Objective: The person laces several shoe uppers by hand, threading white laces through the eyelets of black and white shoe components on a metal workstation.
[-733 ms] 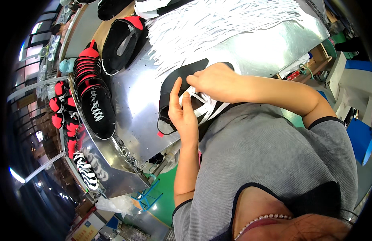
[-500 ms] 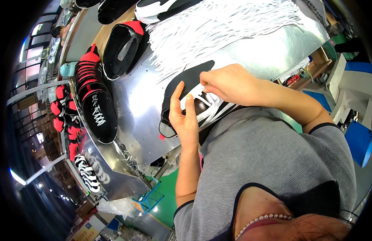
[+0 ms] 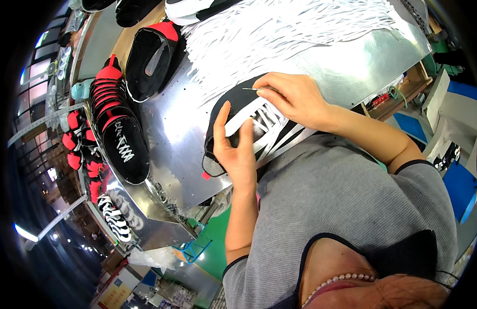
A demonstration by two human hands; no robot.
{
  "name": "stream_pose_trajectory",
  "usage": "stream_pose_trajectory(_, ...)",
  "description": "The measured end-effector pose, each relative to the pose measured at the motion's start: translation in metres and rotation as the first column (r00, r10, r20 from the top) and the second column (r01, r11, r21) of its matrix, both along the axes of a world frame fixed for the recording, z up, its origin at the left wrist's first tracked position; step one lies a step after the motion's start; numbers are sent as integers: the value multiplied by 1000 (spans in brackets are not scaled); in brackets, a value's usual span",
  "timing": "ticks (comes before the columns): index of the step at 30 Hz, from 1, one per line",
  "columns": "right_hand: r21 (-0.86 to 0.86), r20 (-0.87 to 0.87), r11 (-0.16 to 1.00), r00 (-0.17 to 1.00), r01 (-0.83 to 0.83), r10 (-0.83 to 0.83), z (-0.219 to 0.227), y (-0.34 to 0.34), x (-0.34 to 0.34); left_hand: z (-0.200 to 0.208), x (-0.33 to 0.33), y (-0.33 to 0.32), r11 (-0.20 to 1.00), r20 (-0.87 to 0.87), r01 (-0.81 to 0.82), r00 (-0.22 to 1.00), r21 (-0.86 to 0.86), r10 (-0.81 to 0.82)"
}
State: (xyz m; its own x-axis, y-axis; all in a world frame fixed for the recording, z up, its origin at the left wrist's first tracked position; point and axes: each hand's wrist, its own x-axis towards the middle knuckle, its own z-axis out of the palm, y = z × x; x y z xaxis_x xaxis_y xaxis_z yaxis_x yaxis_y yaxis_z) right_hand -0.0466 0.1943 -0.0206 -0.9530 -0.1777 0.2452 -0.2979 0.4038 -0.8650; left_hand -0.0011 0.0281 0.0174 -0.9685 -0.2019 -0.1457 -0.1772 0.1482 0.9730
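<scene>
In front of me a black shoe upper (image 3: 231, 105) with a white eyelet strip lies on its side near the table's edge. White laces (image 3: 272, 126) run across its opening in a loose criss-cross. My left hand (image 3: 236, 152) grips its near left part, thumb and index finger on either side of the white strip. Between the thumb and index finger of my right hand (image 3: 297, 98) is a thin metal needle-like tool (image 3: 250, 88), its tip pointing left above the black upper. The other fingers of that hand are curled, and what lies beneath them is hidden.
A broad heap of white laces (image 3: 279, 36) covers the far part of the metal table (image 3: 176, 159). Black and red shoes (image 3: 126, 147) line the left side, beside a black shoe (image 3: 150, 64) with a red tongue. A wooden drawer (image 3: 413, 87) juts out at right.
My right hand has lifted slightly away from the eyelet strip, and the thin tool now shows at its fingertips. The lace crossings are more visible. My left hand stays on the upper.
</scene>
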Motion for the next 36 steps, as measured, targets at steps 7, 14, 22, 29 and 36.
stream_pose_trajectory(7,-13,30,1000,999,-27,28,2,0,-2,-13,-10,2,953,-86,-20,996,-303,-7)
stream_pose_trajectory(14,-20,16,999,1000,-26,26,-3,-3,-1,-12,-13,10,947,-118,-28,993,-320,-11)
stream_pose_trajectory(22,-51,135,997,990,56,-49,1,-1,-2,8,5,-24,942,65,243,962,232,-264)
stream_pose_trajectory(29,65,-399,963,878,-261,265,-2,1,2,17,1,-23,943,168,193,955,273,-244)
stream_pose_trajectory(36,-98,-264,925,906,-367,331,10,-2,4,12,-4,-24,935,106,197,966,294,-237)
